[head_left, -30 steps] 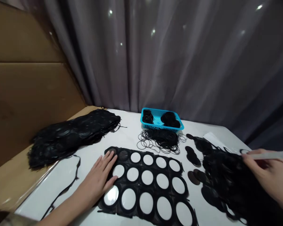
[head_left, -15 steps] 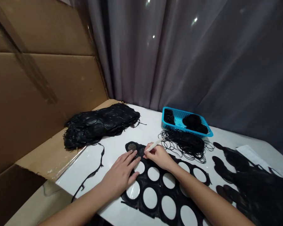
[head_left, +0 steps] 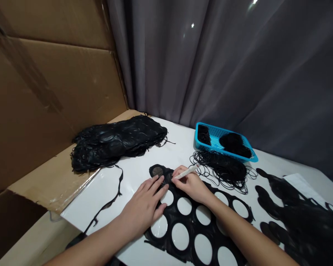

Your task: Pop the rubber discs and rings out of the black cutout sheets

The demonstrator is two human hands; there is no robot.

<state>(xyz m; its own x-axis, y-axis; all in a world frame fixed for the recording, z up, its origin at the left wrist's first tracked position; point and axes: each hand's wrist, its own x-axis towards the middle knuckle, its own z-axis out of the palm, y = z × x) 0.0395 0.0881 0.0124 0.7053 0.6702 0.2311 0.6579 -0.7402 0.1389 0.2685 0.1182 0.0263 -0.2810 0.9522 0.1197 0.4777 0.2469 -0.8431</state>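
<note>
A thin black sheet with rows of round holes lies on the white table. My left hand rests flat on its left edge, fingers spread. In my right hand is a slim white pen-like tool, gripped between thumb and fingers. The lower end of the tool is hidden by the fingertips, close to the sheet's far edge. Beside my left fingertips, one circle of the sheet is still filled with dark film. Just beyond my right hand lies a tangle of thin black rings.
A blue plastic basket holding black bundles stands at the back. Stacked black sheets lie at the left by a cardboard box. Dark round pieces and white paper are at the right. A black strip trails over the table.
The view has shifted slightly, so the table's things sit a little differently in the picture. The white tool is tilted lower in my right hand. My left hand stays on the sheet.
</note>
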